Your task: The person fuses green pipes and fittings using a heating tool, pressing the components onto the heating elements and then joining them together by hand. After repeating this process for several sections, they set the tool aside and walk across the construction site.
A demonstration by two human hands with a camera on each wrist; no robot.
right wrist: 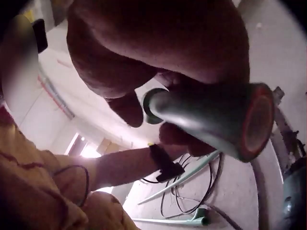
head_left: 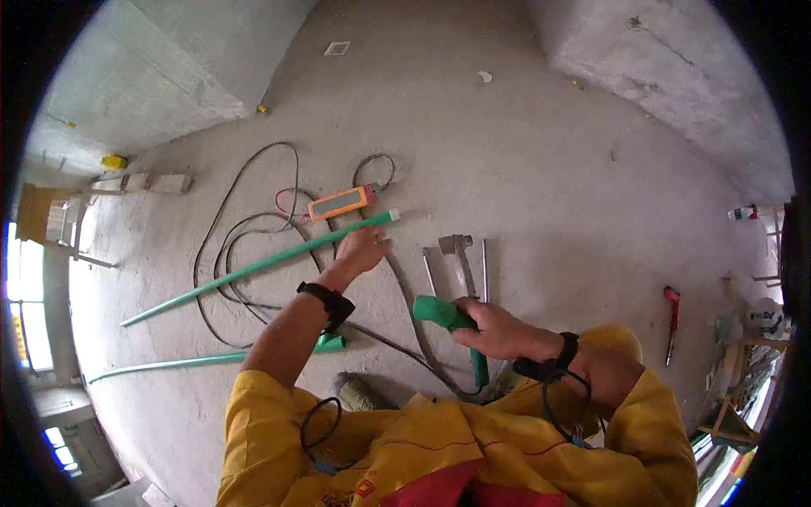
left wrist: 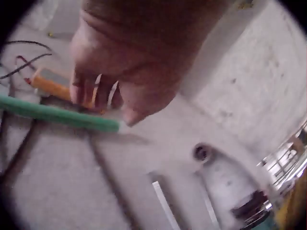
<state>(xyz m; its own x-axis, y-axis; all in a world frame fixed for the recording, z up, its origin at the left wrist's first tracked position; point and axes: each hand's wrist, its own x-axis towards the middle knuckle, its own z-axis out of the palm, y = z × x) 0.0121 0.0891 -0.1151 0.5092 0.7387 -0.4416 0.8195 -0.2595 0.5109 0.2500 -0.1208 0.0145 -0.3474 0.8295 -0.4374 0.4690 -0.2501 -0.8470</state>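
My right hand (head_left: pixel 498 331) grips a green plastic pipe fitting (head_left: pixel 433 309); the right wrist view shows its round open end with a reddish rim. Below that hand a green-handled tool with a metal head (head_left: pixel 456 245) stands between two metal rods (head_left: pixel 485 266); the hand hides part of it. My left hand (head_left: pixel 365 250) hovers close by the white-tipped end of a long green pipe (head_left: pixel 279 266). In the left wrist view its fingers (left wrist: pixel 132 117) hang down loosely, overlapping the pipe's tip, with nothing held between them.
Past the pipe lies an orange device (head_left: pixel 340 204) with a grey panel. A black cable (head_left: pixel 199 270) loops over the floor beneath the pipe. Another green pipe (head_left: pixel 194 362) with a fitting lies nearer. A red-handled tool (head_left: pixel 672 313) is far right; concrete walls rise ahead.
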